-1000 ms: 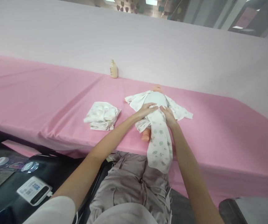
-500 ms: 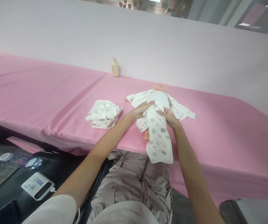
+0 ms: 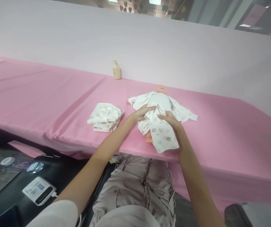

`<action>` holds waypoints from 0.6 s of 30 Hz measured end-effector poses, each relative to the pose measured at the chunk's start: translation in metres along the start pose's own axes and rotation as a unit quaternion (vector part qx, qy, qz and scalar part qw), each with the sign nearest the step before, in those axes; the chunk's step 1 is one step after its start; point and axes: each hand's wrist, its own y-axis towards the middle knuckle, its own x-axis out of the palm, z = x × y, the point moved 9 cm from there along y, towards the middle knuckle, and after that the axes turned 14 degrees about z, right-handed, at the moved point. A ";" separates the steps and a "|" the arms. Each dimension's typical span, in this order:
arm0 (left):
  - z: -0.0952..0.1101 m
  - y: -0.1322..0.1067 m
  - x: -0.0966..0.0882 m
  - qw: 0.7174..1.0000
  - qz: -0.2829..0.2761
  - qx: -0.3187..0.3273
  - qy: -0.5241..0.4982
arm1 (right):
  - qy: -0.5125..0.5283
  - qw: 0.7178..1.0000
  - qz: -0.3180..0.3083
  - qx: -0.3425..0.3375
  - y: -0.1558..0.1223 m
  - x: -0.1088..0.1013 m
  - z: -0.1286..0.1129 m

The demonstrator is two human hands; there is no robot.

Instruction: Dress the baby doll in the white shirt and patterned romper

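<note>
A baby doll (image 3: 161, 89) lies on its back on the pink-covered table (image 3: 222, 135), its head end toward the wall. A printed white baby top (image 3: 181, 110) is spread under its arms. Over its legs are bunched white baby pants (image 3: 164, 134) with small green and pink prints; one leg of the cloth hangs toward the table's front edge. My left hand (image 3: 143, 113) grips the gathered cloth from the left. From the right, my right hand (image 3: 170, 119) pinches the same cloth with its thumb on top. One doll foot (image 3: 149, 137) shows below the fabric.
A folded stack of white cloths (image 3: 106, 116) sits left of the doll. A cream pump bottle (image 3: 116, 70) stands by the wall. On a black seat at lower left are a white device (image 3: 39, 190) with a cable and plastic bottles (image 3: 22, 164).
The hanging leg of the pants has been drawn up and bunched, so less of it hangs toward the front edge. Both hands stay at the doll's waist.
</note>
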 end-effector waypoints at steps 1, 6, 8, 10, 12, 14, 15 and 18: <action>-0.002 0.000 -0.002 1.000 0.011 -0.006 0.014 | 0.004 1.000 0.005 0.007 -0.001 -0.001 0.000; 0.001 -0.006 -0.005 0.993 0.005 -0.014 0.117 | 0.104 0.992 0.069 -0.014 0.014 -0.014 0.003; 0.001 -0.013 0.004 0.988 -0.051 -0.021 0.143 | 0.113 0.988 0.101 -0.017 0.019 -0.021 0.008; 0.001 -0.015 0.006 0.988 -0.059 -0.022 0.140 | 0.081 0.987 0.142 -0.001 0.019 -0.028 0.014; 0.000 -0.011 0.001 0.994 -0.018 -0.020 0.109 | 0.042 0.985 0.168 0.019 0.013 -0.034 0.016; -0.005 -0.007 -0.002 0.997 0.005 -0.024 0.070 | 0.024 0.986 0.162 0.040 0.006 -0.034 0.017; -0.008 -0.004 -0.001 0.998 0.002 -0.026 0.054 | 0.026 0.987 0.149 0.052 0.004 -0.033 0.017; -0.014 0.002 -0.001 0.999 -0.003 -0.022 0.035 | 0.062 0.993 0.082 0.051 0.001 -0.023 0.015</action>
